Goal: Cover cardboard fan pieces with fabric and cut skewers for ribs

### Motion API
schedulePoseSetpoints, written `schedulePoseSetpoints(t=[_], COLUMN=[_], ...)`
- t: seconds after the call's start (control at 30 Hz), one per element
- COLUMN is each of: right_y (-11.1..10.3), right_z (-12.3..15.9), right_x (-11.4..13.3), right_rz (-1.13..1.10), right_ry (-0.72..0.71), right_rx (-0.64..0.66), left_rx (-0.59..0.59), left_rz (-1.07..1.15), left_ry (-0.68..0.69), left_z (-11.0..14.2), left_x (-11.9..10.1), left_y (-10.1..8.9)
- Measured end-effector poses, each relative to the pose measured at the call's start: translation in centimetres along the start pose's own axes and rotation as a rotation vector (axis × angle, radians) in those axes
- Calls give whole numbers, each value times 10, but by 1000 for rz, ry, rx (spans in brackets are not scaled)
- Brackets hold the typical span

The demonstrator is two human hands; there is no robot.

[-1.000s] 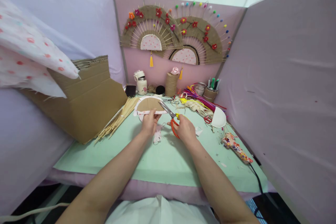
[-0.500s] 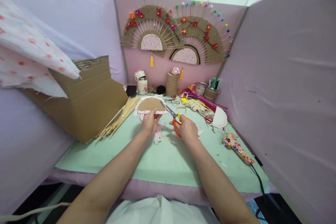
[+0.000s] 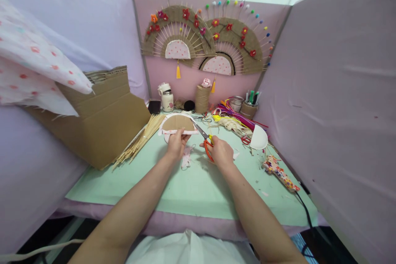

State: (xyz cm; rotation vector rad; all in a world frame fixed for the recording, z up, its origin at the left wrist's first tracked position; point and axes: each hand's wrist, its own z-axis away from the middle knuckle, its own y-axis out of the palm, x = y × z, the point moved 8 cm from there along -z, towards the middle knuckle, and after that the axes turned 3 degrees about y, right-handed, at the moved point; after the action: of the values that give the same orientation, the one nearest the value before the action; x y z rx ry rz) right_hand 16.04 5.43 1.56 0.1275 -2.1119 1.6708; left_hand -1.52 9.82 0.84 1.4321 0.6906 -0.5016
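My left hand (image 3: 177,143) pinches the lower straight edge of a cardboard half-circle (image 3: 176,123), which has white cloth with pink dots folded round its border. My right hand (image 3: 222,151) is closed on scissors (image 3: 204,135) with orange and yellow handles. Their blade tips reach the cloth border at the half-circle's right side. Under my left hand, a scrap of dotted cloth (image 3: 186,157) lies on the green table cover.
Bamboo sticks (image 3: 140,140) and a large cardboard sheet (image 3: 105,121) are at the left. To the right lie a white half-circle (image 3: 259,137), small red scissors (image 3: 246,140) and a flower-patterned corded tool (image 3: 280,174). A twine roll (image 3: 202,99) stands behind.
The scissor blades look a little more closed at the cloth border. Both hands stay in nearly the same place, and the camera view has shifted slightly.
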Motion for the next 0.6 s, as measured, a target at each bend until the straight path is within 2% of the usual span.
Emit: schedulePoseSetpoints(t=[0.17, 0.23, 0.33, 0.47, 0.6], right_y=[-5, -3, 11, 32, 33], right_z=[-8, -12, -16, -16, -17], right_x=[-9, -15, -18, -11, -6], right_rz=[-370, -548, -801, -1101, -1284], right_ry=[8, 26, 66, 110, 144], right_rx=[-105, -102, 8, 190, 193], left_rx=[27, 64, 115, 160, 208], left_rz=[87, 139, 195, 194, 150], left_ry=[-5, -50, -146, -216, -267], left_z=[-3, -4, -3, 1, 5], left_x=[-4, -4, -3, -3, 1], left_y=[1, 3, 7, 12, 15])
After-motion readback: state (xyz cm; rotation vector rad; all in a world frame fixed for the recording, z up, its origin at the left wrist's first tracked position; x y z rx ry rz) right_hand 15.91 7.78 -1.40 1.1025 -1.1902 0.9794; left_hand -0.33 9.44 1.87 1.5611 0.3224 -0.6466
